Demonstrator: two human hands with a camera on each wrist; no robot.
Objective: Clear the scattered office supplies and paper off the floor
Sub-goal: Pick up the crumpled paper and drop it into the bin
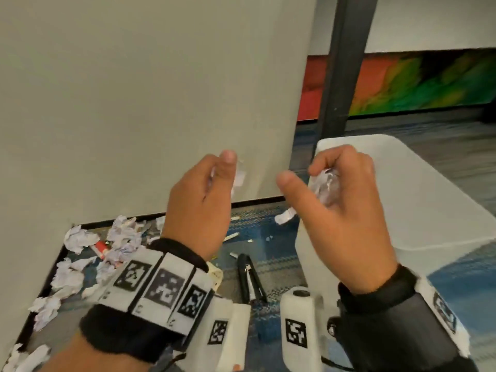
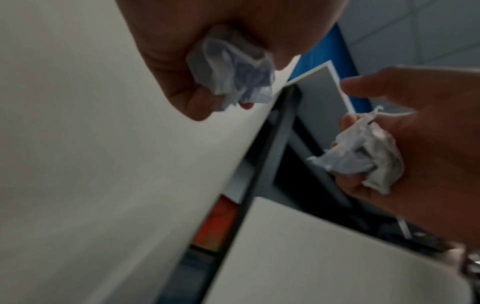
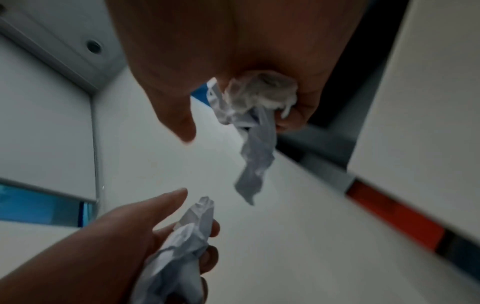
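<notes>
Both hands are raised above the floor, each gripping a crumpled ball of white paper. My left hand (image 1: 220, 173) curls round one ball (image 2: 233, 70), of which only an edge (image 1: 239, 178) shows in the head view. My right hand (image 1: 316, 178) holds the other ball (image 1: 326, 186) at the near left edge of a white bin (image 1: 316, 253); a loose tail of that paper (image 3: 255, 164) hangs down. Several crumpled papers (image 1: 80, 238) lie on the carpet at lower left. A black stapler (image 1: 249, 275) lies between my wrists.
A pale panel (image 1: 134, 103) stands right in front of my left hand. A dark post (image 1: 343, 63) rises behind the bin. A red item (image 1: 102, 247) lies among the papers, and a small scrap (image 1: 284, 217) lies by the bin.
</notes>
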